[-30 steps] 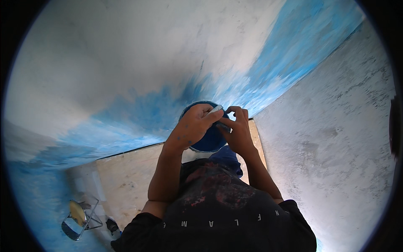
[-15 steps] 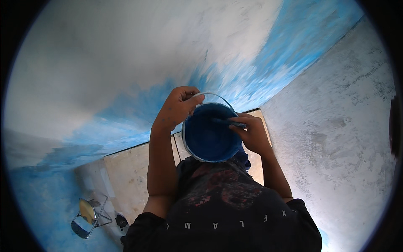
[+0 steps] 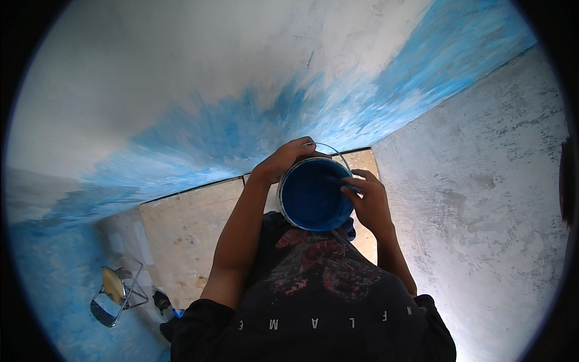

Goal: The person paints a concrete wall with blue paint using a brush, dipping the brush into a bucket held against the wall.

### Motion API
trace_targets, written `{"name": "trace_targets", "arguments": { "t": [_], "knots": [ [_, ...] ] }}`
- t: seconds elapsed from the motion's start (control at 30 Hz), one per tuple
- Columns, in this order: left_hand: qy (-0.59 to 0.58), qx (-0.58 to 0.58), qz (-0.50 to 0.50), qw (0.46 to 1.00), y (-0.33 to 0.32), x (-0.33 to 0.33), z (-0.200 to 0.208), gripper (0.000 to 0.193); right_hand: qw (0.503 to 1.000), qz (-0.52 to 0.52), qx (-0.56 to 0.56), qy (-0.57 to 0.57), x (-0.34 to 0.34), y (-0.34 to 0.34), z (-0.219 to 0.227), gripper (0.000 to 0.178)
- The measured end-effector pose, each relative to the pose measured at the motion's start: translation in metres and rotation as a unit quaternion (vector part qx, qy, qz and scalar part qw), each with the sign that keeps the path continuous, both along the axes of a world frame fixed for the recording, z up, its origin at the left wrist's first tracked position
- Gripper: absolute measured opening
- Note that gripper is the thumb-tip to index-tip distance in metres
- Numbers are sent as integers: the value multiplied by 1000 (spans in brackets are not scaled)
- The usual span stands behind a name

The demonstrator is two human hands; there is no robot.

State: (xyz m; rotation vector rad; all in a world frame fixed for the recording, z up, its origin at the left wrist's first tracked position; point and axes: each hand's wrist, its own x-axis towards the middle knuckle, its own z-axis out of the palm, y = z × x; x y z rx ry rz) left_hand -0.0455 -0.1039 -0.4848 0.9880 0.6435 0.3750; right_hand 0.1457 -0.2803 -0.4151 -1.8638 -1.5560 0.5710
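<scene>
A round bucket (image 3: pixel 300 222) stained with blue paint hangs in front of my body, its mouth facing up. My left hand (image 3: pixel 291 158) is closed at its far left rim, with the thin curved handle (image 3: pixel 333 149) running from the fingers over to the right side. At the right rim, my right hand (image 3: pixel 369 198) pinches the blue-stained handle of a paintbrush (image 3: pixel 335 180). The brush slants into the bucket; its bristle end is hard to make out against the dark blue inside.
Ahead rises a white wall (image 3: pixel 181 60) with streaky blue paint along its lower part. A grey mottled wall (image 3: pixel 470 163) stands at the right. On the lower left are a folding chair (image 3: pixel 113 286) and a small dark object (image 3: pixel 161 300). Tan flooring (image 3: pixel 181 232) lies below.
The bucket has shifted slightly right in view, with both hands along. My left hand has come down nearer the rim. The brush handle has tilted, and my right fingers sit closer to the bucket.
</scene>
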Motion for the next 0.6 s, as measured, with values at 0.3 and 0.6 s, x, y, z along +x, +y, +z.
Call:
{"name": "trace_targets", "arguments": {
  "t": [0.3,0.6],
  "knots": [
    [19,45,-67,997,-1,23,6,32,996,-17,-18,-81,-29,7,2,14],
    [29,73,-96,992,-9,40,22,37,980,115,-41,-156,-35,22,-88,12]
  ]
}}
